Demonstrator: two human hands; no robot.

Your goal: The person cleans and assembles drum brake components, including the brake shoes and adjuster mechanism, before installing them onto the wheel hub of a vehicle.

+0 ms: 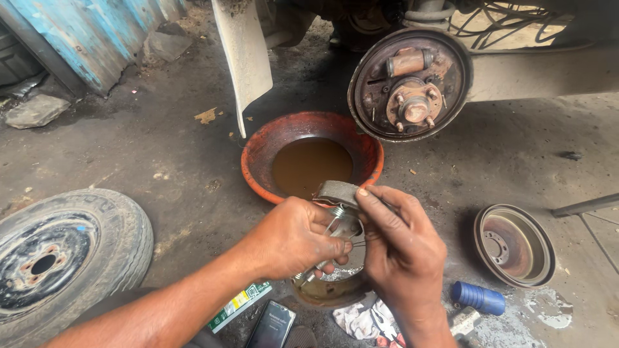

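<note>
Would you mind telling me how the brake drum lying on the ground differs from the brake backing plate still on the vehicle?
The brake drum lies loose on the ground, open side up; the backing plate stands nearly upright, mounted on the axle. The drum is a hollow bowl with a bare hub hole; the backing plate carries a studded hub and a cylinder. The drum lies right of the right hand, the backing plate beyond the orange basin. Both are round, rusty metal.

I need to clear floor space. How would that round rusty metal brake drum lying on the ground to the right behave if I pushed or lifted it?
The round rusty metal brake drum looks thick-walled, so probably heavy for its size and stiff. It lies flat with its open side up, so a push would likely make it scrape rather than roll. The grimy concrete floor may leave it dirty to grip.
</note>
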